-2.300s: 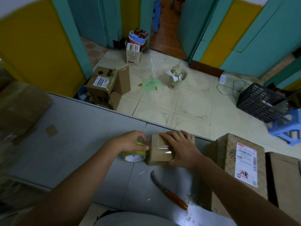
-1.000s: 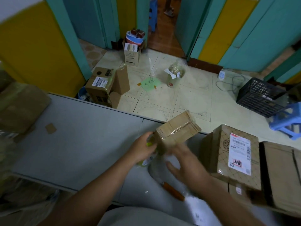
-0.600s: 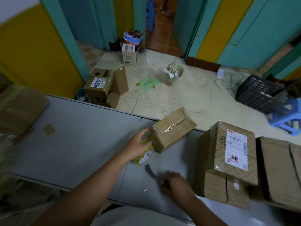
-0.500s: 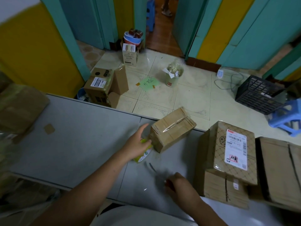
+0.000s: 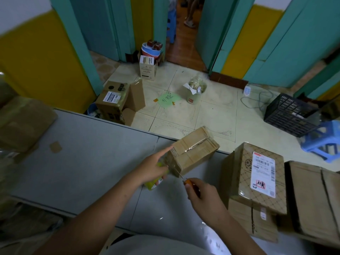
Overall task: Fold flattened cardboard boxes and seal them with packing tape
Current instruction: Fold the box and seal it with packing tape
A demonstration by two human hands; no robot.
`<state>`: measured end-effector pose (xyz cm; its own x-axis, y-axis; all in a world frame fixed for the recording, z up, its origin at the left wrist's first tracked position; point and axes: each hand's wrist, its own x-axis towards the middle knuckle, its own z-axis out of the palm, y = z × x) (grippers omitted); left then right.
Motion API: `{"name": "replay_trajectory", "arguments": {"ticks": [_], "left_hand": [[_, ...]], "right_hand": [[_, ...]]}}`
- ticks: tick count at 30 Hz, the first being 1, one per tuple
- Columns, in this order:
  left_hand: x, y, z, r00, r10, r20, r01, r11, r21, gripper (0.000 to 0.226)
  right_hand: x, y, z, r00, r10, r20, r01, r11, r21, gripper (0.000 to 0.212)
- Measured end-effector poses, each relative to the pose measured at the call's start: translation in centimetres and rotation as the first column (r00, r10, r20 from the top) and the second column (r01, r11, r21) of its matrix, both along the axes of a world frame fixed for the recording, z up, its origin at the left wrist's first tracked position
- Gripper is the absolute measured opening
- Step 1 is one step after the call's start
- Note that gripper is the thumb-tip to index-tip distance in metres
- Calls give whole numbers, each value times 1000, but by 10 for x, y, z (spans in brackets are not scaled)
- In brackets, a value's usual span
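Matt corrugated-cardboard box (image 5: 193, 153) under glossy clear tape (image 5: 197, 143) — smooth grey table (image 5: 88, 153), faintly sheened.

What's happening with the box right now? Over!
Left hand holds tape roll beside box. Right hand holds knife, blade at box corner. Nothing blocking.

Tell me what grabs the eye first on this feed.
The small box sits on the grey table, with the left hand holding a yellow-green tape roll at its near end. Just below, the right hand pinches an orange-handled knife, blade toward that box. A labelled box sits stacked at the right.
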<state>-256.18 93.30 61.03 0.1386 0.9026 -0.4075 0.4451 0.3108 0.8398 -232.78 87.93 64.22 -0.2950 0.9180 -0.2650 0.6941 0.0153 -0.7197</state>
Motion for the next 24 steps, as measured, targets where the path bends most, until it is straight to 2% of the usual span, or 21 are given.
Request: {"name": "replay_trajectory", "arguments": {"ticks": [5,14,19,24], "left_hand": [[4,0,2,999,12,38,-12,1000,-22,86],[12,-2,2,999,28,44,-26,999,-43,85],[12,-1,4,999,32,37,-31,998,-50,82],[10,-1,9,998,42,39,-40,997,-71,82]], "right_hand": [[-14,17,1,999,21,-24,-21,1000,-17,20],[-29,45,1,984,98,151,-94,995,-31,32],[-50,72,-6,957,138,253,-116,988,-101,33],[-47,73,1,954,162,251,-136,984,-116,31]]}}
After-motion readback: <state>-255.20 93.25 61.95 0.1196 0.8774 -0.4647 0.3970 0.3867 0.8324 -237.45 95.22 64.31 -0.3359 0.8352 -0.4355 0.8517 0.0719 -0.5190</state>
